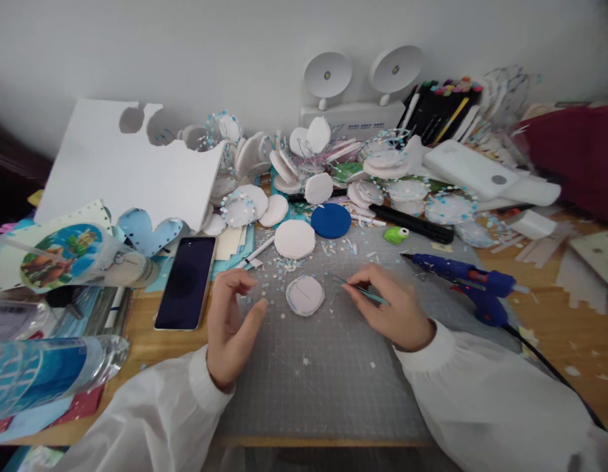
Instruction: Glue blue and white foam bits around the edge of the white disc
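My right hand (389,305) pinches a pair of teal tweezers (368,294), their thin tips pointing left. Just left of those tips, a small white foam disc (305,295) with a thin line across its face lies flat on the grey cutting mat (304,393). My left hand (235,324) is on the disc's other side, thumb and fingers apart, with nothing between them. Behind the disc sit a larger white foam disc (294,239) and a dark blue disc (331,221). Small pale blue and white paper bits are scattered around.
A blue glue gun (466,278) with a trailing cord lies at the right. On the left are a phone (185,282), a tilted cup (87,255) and a water bottle (52,367). A cut foam board (121,164) and many piled discs line the back, near a two-headed lamp (353,118).
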Motion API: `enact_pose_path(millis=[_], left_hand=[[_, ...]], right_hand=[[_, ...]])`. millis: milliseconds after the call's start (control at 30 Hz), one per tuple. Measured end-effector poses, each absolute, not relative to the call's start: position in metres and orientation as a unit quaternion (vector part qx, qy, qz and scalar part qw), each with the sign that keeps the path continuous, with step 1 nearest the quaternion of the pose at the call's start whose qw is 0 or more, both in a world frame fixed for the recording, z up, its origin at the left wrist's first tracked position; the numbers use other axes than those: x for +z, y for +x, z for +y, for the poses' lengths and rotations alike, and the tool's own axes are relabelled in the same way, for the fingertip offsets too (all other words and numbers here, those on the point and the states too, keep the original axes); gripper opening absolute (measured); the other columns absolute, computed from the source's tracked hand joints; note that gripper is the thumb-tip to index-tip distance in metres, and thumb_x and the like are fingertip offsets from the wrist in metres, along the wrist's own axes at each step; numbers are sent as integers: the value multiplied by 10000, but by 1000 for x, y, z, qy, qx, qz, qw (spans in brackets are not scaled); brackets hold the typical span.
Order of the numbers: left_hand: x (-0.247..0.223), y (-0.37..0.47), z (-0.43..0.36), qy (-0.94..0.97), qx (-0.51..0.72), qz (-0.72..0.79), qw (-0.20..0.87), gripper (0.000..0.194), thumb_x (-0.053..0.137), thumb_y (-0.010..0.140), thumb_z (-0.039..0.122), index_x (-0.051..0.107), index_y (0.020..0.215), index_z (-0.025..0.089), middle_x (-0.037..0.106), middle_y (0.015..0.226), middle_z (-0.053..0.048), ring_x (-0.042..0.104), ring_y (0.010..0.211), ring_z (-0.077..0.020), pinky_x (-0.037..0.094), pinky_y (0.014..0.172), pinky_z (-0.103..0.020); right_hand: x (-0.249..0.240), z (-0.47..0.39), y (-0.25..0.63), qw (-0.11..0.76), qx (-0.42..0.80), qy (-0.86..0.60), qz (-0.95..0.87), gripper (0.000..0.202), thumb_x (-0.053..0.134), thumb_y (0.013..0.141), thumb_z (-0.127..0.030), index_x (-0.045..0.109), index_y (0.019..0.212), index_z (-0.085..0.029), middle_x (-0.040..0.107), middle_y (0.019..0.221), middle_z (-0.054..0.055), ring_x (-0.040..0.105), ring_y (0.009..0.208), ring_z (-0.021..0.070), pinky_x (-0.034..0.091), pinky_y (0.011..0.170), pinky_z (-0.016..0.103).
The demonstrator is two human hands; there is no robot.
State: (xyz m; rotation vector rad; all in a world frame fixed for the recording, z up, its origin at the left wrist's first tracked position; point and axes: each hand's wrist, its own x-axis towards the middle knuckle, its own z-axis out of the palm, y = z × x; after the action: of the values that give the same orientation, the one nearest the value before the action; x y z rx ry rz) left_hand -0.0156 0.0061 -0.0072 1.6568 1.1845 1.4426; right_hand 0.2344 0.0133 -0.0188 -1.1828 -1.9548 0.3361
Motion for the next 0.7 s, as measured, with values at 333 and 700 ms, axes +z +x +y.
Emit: enact_pose_path(millis=[333,700], left_hand=[[-3,-18,-3,693,464,414,365,125,432,917,168,535,847,180,504,781,-32,479,772,-174,371,724,-321],[-5,-11,-3,719,465,391,337,188,618,795,79,565,945,178,564,839,-36,536,767,-150,441,708,-278]], right_hand=[[-15,12,231,553,244,-526,-599,252,662,783,-177,417,756,-227,576,711,-22,586,588,121,470,550,261],[17,-1,224,587,590,-389,-396,348,640,802,-235,305,709,-233,384,593,-76,393,457,72,266,410,215]])
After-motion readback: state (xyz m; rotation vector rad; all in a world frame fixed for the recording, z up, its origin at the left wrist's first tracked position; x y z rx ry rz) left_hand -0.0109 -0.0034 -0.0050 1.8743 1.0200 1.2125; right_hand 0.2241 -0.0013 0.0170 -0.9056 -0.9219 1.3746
